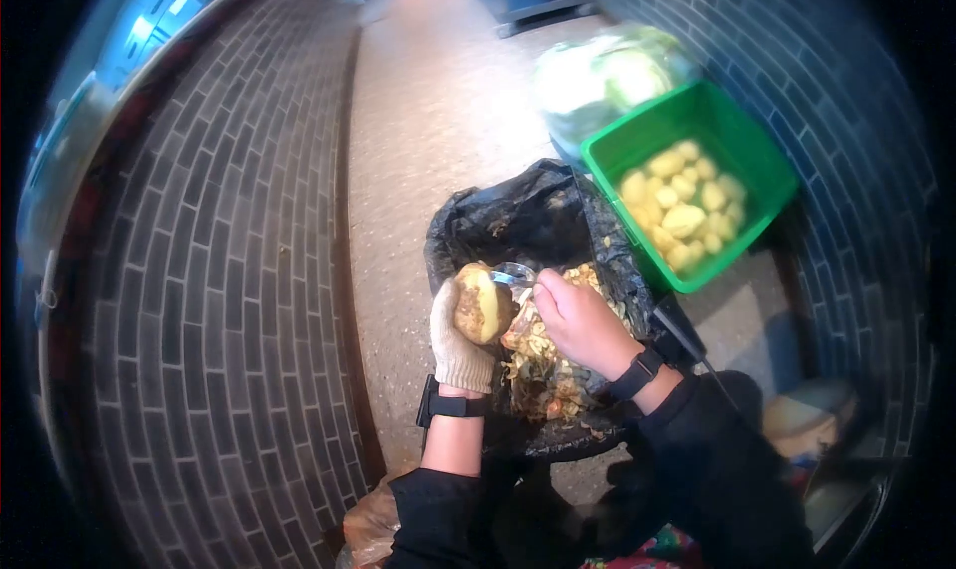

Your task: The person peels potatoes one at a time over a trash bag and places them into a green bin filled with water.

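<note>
My left hand (pixel 456 340), in a pale knit glove, grips a partly peeled potato (pixel 482 304) over a black bag (pixel 498 221). My right hand (pixel 578 320) is bare and holds a peeler (pixel 513 275) with its blade against the top of the potato. Brown and yellow peelings (pixel 543 375) are heaped in the bag just below both hands. Each wrist carries a black band.
A green crate (pixel 759 161) with several peeled potatoes stands at the right of the bag, against a dark brick wall. A clear bag of pale greens (pixel 607 76) lies behind it. A brick wall runs along the left; speckled floor stretches ahead.
</note>
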`<action>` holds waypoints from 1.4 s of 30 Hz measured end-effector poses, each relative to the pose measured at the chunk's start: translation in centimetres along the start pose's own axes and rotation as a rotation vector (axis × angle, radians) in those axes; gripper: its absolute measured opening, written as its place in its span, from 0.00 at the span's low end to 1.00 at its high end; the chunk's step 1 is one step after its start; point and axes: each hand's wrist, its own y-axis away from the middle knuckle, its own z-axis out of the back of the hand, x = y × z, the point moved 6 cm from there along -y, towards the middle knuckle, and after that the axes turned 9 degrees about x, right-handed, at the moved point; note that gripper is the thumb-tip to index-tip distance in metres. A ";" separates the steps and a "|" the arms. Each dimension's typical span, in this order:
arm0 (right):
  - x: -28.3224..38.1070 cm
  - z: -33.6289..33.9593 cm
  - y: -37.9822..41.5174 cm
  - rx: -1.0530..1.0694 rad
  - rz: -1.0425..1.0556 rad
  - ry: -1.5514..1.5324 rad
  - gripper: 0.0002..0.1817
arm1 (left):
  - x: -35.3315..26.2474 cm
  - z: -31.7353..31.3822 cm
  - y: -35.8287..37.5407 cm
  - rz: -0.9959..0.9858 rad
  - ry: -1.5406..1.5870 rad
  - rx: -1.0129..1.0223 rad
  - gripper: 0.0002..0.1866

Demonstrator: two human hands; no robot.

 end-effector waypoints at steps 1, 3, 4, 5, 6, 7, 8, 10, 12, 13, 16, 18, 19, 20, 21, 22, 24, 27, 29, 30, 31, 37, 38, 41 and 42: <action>-0.1 0.0 0.0 -0.001 -0.004 -0.002 0.12 | 0.1 0.0 0.0 0.005 -0.022 -0.018 0.22; -0.2 -0.2 0.0 0.025 -0.027 0.023 0.12 | 0.2 0.1 0.0 0.009 -0.044 -0.037 0.22; -0.1 -0.3 0.0 0.025 -0.027 0.023 0.12 | 0.3 0.2 0.0 0.008 -0.057 -0.047 0.21; -0.2 -0.6 0.1 0.026 -0.053 0.042 0.12 | 0.3 0.3 0.0 0.007 -0.069 -0.056 0.20; -0.4 -0.8 0.2 0.028 -0.080 0.062 0.12 | 0.5 0.7 -0.2 0.007 -0.068 -0.055 0.20; -0.5 -1.1 0.3 0.028 -0.080 0.064 0.12 | 0.7 1.3 -0.6 -0.008 -0.046 -0.070 0.20; -0.6 -1.3 0.4 0.023 -0.073 0.081 0.12 | 0.8 1.8 -0.8 -0.023 -0.023 -0.084 0.19; -1.0 -1.9 0.5 0.020 -0.064 0.100 0.12 | 1.2 2.7 -0.9 -0.035 -0.025 -0.136 0.18; -1.1 -2.2 0.5 0.002 -0.032 0.058 0.12 | 1.2 2.8 -0.7 -0.046 -0.029 -0.189 0.17; -1.0 -2.4 0.8 0.002 -0.032 0.057 0.12 | 1.0 2.9 -0.6 -0.074 -0.043 -0.240 0.18; -0.5 -3.8 1.7 0.059 -0.091 0.122 0.12 | 0.3 2.8 -0.7 -0.085 -0.001 -0.289 0.20; -0.3 -5.3 2.4 0.110 -0.042 0.156 0.12 | -0.1 3.0 -0.9 -0.068 0.057 -0.288 0.22; -0.4 -5.7 2.5 0.090 -0.053 0.079 0.11 | -0.2 3.4 -0.9 -0.077 0.079 -0.305 0.23; -0.4 -5.9 2.6 0.093 -0.052 0.080 0.11 | -0.3 3.7 -0.9 -0.087 0.101 -0.322 0.25; -0.1 -5.8 2.6 0.105 -0.073 0.093 0.11 | -0.2 3.1 -0.3 -0.090 0.110 -0.307 0.26; 0.1 -5.8 2.6 0.114 -0.094 0.105 0.11 | 0.1 3.2 -0.3 -0.091 0.109 -0.307 0.26; -0.3 -6.4 2.5 0.097 -0.090 0.089 0.11 | 0.4 4.1 -0.4 -0.146 0.118 -0.389 0.28; -0.4 -6.6 2.7 0.076 -0.085 0.066 0.11 | 1.0 5.2 -1.0 -0.130 0.159 -0.396 0.30; -0.2 -6.7 2.9 0.073 -0.081 0.058 0.11 | 1.0 4.9 -0.9 -0.135 0.142 -0.412 0.31; -0.1 -6.9 3.1 0.102 -0.095 0.048 0.11 | 0.7 4.5 -0.7 -0.144 0.129 -0.430 0.31; 0.0 -7.2 3.3 0.133 -0.110 0.038 0.11 | 0.4 3.9 -0.5 -0.145 0.128 -0.429 0.31; -0.4 -8.6 3.7 0.161 0.006 0.003 0.13 | -0.4 2.1 -0.1 -0.112 0.116 -0.400 0.32; -0.2 -7.9 3.2 0.170 0.015 0.039 0.12 | -0.7 1.9 -0.2 -0.121 0.135 -0.374 0.31; 0.0 -4.8 2.3 0.126 -0.049 0.046 0.11 | -1.1 1.9 -0.2 -0.117 0.160 -0.253 0.31; 0.2 -3.5 1.9 0.114 -0.071 0.048 0.11 | -1.1 1.8 -0.4 -0.101 0.170 -0.162 0.31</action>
